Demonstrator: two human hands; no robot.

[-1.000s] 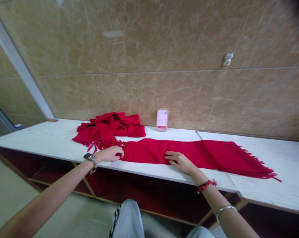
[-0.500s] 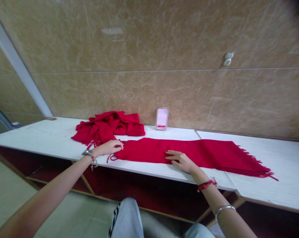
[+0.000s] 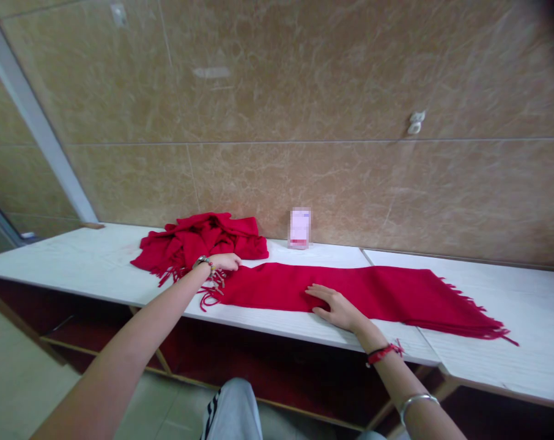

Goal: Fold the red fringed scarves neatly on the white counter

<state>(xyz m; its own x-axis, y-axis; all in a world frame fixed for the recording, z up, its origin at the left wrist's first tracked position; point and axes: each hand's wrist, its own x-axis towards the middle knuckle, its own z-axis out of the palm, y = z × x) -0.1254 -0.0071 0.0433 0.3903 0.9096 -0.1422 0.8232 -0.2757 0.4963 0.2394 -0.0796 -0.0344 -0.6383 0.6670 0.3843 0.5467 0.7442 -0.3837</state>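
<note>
Over on that tabletop (image 3: 529,311) a scarf (image 3: 373,290) lies flat; at its ten o'clock, a heap of cloth (image 3: 203,239); at its eleven, an upright item (image 3: 299,228) before the wall (image 3: 281,110).

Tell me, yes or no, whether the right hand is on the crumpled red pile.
No, the right hand rests on the flat, fringed red scarf, apart from the crumpled red pile.

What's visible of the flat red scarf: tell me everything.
The flat red scarf looks like soft woven cloth, fringed at both ends and apparently layered. It lies lengthwise along the white tabletop, its right end slanting. The right hand rests across its near edge around mid-length; the left hand is at its far left corner.
</note>
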